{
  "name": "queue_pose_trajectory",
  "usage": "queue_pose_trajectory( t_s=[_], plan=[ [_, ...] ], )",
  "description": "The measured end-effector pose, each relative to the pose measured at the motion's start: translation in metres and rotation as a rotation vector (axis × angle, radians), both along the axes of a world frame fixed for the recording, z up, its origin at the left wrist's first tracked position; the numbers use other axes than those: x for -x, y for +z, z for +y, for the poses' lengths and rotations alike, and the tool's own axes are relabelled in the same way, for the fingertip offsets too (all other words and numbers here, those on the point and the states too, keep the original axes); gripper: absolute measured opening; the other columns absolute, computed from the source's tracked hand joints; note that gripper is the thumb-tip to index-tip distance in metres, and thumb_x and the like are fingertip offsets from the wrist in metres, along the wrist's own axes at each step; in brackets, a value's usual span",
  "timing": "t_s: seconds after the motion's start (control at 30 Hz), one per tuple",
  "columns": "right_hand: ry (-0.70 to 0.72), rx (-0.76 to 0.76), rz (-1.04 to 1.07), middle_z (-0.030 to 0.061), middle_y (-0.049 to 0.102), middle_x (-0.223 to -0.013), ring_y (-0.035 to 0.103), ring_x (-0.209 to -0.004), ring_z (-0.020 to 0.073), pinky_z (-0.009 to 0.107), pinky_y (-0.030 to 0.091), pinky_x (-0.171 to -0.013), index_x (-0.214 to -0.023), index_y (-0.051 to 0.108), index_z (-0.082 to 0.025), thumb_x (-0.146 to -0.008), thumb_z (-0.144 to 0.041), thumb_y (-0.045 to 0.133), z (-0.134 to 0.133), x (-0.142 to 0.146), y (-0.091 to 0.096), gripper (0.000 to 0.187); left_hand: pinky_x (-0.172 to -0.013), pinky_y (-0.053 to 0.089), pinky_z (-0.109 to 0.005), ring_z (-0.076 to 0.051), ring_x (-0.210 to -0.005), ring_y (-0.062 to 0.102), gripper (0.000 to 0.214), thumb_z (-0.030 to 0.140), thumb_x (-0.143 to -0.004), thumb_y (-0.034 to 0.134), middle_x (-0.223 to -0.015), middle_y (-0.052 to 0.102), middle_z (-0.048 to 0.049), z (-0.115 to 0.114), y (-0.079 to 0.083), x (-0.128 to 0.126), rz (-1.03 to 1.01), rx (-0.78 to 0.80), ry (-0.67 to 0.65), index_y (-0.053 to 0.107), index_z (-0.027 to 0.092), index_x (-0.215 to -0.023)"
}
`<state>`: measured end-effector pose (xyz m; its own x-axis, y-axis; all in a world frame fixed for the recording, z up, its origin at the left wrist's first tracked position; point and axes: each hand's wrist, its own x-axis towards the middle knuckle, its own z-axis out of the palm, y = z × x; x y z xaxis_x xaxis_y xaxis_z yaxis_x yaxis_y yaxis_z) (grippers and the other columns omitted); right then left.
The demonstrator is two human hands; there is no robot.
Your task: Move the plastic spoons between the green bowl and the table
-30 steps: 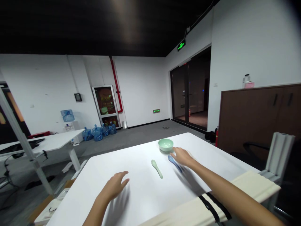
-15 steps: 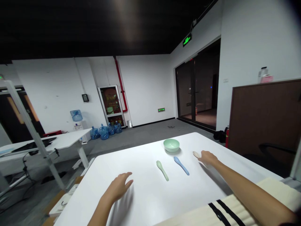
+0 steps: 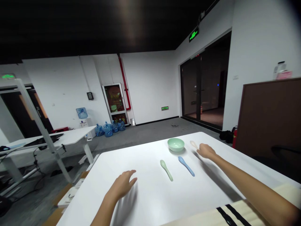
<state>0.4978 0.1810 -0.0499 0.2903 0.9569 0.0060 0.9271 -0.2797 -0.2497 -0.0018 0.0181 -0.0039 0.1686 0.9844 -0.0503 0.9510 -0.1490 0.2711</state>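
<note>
Pinching the white spoon (image 3: 193, 144), the right hand (image 3: 206, 151) has it over the table (image 3: 148, 197), just right of the bowl (image 3: 176, 145), long axis slanting forward-left; the left hand (image 3: 123, 184), grip wide and holding nothing, is farther from the bowl.

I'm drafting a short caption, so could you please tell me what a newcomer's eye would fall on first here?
Probably the green bowl, near the far edge of the nearest table. In front of it lie a green spoon and a blue spoon. Right of the bowl, the right hand holds a pale spoon.
</note>
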Motion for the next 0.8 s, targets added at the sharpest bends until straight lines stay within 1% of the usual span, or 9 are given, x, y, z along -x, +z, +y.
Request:
queue_pose_trajectory(
  t_s=[0.13,0.2,0.27,0.37,0.47,0.53,0.6,0.7,0.8],
  plan=[
    [0.082,-0.055,-0.006,0.015,0.061,-0.102,0.062,-0.088,0.0217,0.026,0.044,-0.073,-0.1,0.065,-0.012,-0.084,-0.036,0.055,0.023,0.041,0.025,0.03,-0.106,0.04,-0.042,-0.028,-0.132,0.05,0.055,0.051,-0.093,0.041,-0.143,0.057,-0.0069,-0.001,0.001,0.002,-0.018,-0.003,0.015,0.052,0.025,-0.14],
    [0.101,-0.058,-0.01,0.0148,0.061,-0.104,0.062,-0.092,0.0227,0.025,0.045,-0.074,-0.102,0.066,-0.013,-0.084,-0.035,0.056,0.035,0.061,0.03,0.03,-0.108,0.039,-0.041,-0.028,-0.133,0.049,0.055,0.05,-0.093,0.041,-0.144,0.056,-0.007,-0.001,0.003,0.004,-0.019,-0.011,0.015,0.052,0.024,-0.14],
    [0.102,-0.057,-0.01,0.0151,0.061,-0.107,0.062,-0.096,0.0239,0.026,0.046,-0.075,-0.105,0.066,-0.013,-0.083,-0.035,0.058,0.046,0.078,0.031,0.032,-0.109,0.038,-0.04,-0.027,-0.133,0.049,0.054,0.05,-0.094,0.042,-0.143,0.056,-0.0068,-0.001,0.003,0.006,-0.023,-0.016,0.014,0.052,0.024,-0.14],
    [0.089,-0.048,-0.007,0.0161,0.061,-0.11,0.062,-0.1,0.0259,0.028,0.047,-0.078,-0.11,0.065,-0.013,-0.082,-0.037,0.06,0.061,0.095,0.026,0.036,-0.108,0.038,-0.04,-0.027,-0.132,0.05,0.053,0.049,-0.094,0.042,-0.142,0.057,-0.0074,0.0,0.003,0.008,-0.017,-0.004,0.025,0.052,0.024,-0.14],
    [0.072,-0.026,-0.001,0.0167,0.061,-0.112,0.063,-0.101,0.0272,0.03,0.049,-0.08,-0.113,0.065,-0.013,-0.082,-0.043,0.063,0.073,0.104,0.016,0.043,-0.108,0.038,-0.039,-0.027,-0.131,0.051,0.052,0.048,-0.094,0.043,-0.142,0.058,-0.0069,0.001,0.002,0.01,-0.014,-0.009,0.029,0.052,0.025,-0.14],
    [0.066,-0.02,0.013,0.0177,0.061,-0.112,0.062,-0.102,0.0271,0.03,0.049,-0.081,-0.115,0.065,-0.012,-0.079,-0.048,0.067,0.08,0.107,0.009,0.05,-0.108,0.039,-0.039,-0.027,-0.13,0.051,0.052,0.047,-0.094,0.043,-0.141,0.058,-0.0066,0.002,0.003,0.01,-0.02,-0.012,0.025,0.052,0.025,-0.139],
    [0.063,-0.018,0.026,0.0186,0.061,-0.111,0.062,-0.102,0.0265,0.028,0.049,-0.082,-0.116,0.065,-0.011,-0.077,-0.049,0.07,0.086,0.108,0.002,0.055,-0.107,0.039,-0.039,-0.027,-0.129,0.052,0.051,0.046,-0.094,0.043,-0.14,0.059,-0.0063,0.004,0.003,0.01,-0.028,-0.016,0.021,0.053,0.025,-0.139],
    [0.062,0.002,0.031,0.0187,0.062,-0.11,0.063,-0.102,0.0255,0.027,0.049,-0.082,-0.118,0.065,-0.011,-0.076,-0.045,0.07,0.092,0.107,-0.005,0.055,-0.106,0.04,-0.039,-0.027,-0.128,0.053,0.05,0.047,-0.093,0.044,-0.139,0.06,-0.0055,0.005,0.002,0.011,-0.04,-0.02,0.013,0.053,0.027,-0.138],
    [0.073,0.012,0.027,0.0186,0.061,-0.112,0.063,-0.102,0.0257,0.027,0.049,-0.081,-0.119,0.065,-0.01,-0.078,-0.042,0.068,0.095,0.106,-0.009,0.053,-0.106,0.04,-0.04,-0.028,-0.127,0.054,0.05,0.049,-0.093,0.043,-0.138,0.06,-0.0049,0.007,0.001,0.013,-0.047,-0.022,0.007,0.053,0.028,-0.138]
  ],
)
